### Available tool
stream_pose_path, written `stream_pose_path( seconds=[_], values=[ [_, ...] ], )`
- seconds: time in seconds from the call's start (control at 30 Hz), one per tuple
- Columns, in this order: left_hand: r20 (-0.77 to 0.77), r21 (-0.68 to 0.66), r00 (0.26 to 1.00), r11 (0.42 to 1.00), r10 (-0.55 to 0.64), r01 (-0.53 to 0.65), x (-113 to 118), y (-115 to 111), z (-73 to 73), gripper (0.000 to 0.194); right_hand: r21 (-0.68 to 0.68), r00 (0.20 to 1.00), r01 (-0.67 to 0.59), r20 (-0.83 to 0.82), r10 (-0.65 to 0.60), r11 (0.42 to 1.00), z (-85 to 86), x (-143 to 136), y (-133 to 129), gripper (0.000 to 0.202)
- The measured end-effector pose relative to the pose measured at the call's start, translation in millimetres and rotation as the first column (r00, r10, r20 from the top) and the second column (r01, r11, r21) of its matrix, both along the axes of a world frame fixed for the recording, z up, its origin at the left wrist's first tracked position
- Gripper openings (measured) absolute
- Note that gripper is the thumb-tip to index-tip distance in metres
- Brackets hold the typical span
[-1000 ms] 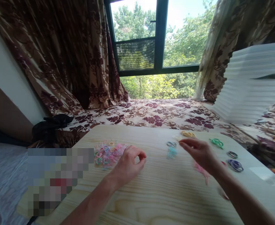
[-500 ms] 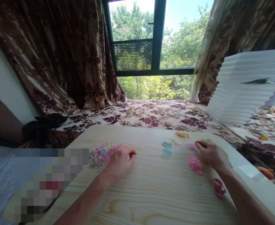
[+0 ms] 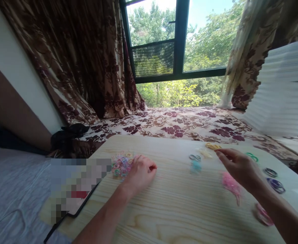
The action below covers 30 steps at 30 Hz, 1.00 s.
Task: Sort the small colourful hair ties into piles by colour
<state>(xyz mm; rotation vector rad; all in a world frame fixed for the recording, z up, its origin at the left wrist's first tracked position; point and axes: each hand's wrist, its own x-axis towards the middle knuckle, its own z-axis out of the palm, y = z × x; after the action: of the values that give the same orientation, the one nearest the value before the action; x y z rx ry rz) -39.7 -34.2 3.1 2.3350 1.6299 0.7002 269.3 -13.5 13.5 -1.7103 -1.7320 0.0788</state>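
Observation:
Small mixed-colour bands [image 3: 122,165] lie in a heap at the left of the wooden table. Right beside them rests my left hand [image 3: 142,173], its fingers curled together; what they hold, if anything, is hidden. My right hand [image 3: 237,166] is over the right side, its fingertips pinched at the yellow bands [image 3: 213,146]. Pale cream bands [image 3: 205,153] lie left of those fingertips. Grey bands [image 3: 195,158] and light blue bands [image 3: 195,166] sit further left. Pink bands [image 3: 231,185] lie below my right hand.
Green bands [image 3: 252,157], black bands [image 3: 271,172], purple bands [image 3: 275,185] and rose bands [image 3: 264,214] lie around my right forearm. A blurred-out flat object [image 3: 81,189] is at the table's left edge. Behind are patterned cloth [image 3: 174,125], curtains and a window; white sheeting [image 3: 286,91] stands at right.
The view has turned left, so the scene sits further right. My right hand has moved from near the lilac bands to the yellow bands. My left hand stays by the heap.

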Motion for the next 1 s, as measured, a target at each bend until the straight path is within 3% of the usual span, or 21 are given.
stream_pose_path(
  seconds=[0.17,0.3,0.47,0.8,1.0],
  values=[
    [-0.023,-0.021,0.999,0.999,-0.029,0.028,3.0,-4.5,2.6,0.015,-0.042,0.936,-0.353,-0.009,0.353,0.935,-14.4,-55.7,-14.4,0.033],
    [-0.026,-0.027,0.997,0.997,-0.068,0.067,6.9,-8.4,3.3,0.010,-0.168,0.876,-0.474,0.014,0.483,0.864,-19.3,-79.0,-28.5,0.032],
    [-0.063,-0.004,0.995,0.997,-0.076,0.076,10.7,-10.1,3.0,0.012,-0.259,0.846,-0.513,0.009,0.533,0.818,-13.1,-88.2,-35.9,0.030],
    [-0.075,0.019,0.990,0.992,-0.120,0.122,11.4,-8.1,-3.1,0.012,-0.278,0.848,-0.510,-0.004,0.530,0.814,-14.2,-88.0,-34.5,0.030],
    [0.106,-0.028,0.985,0.989,-0.139,0.142,16.6,-11.6,3.1,0.010,-0.187,0.838,-0.544,-0.073,0.541,0.818,-17.9,-90.3,-34.9,0.028]
  ],
)
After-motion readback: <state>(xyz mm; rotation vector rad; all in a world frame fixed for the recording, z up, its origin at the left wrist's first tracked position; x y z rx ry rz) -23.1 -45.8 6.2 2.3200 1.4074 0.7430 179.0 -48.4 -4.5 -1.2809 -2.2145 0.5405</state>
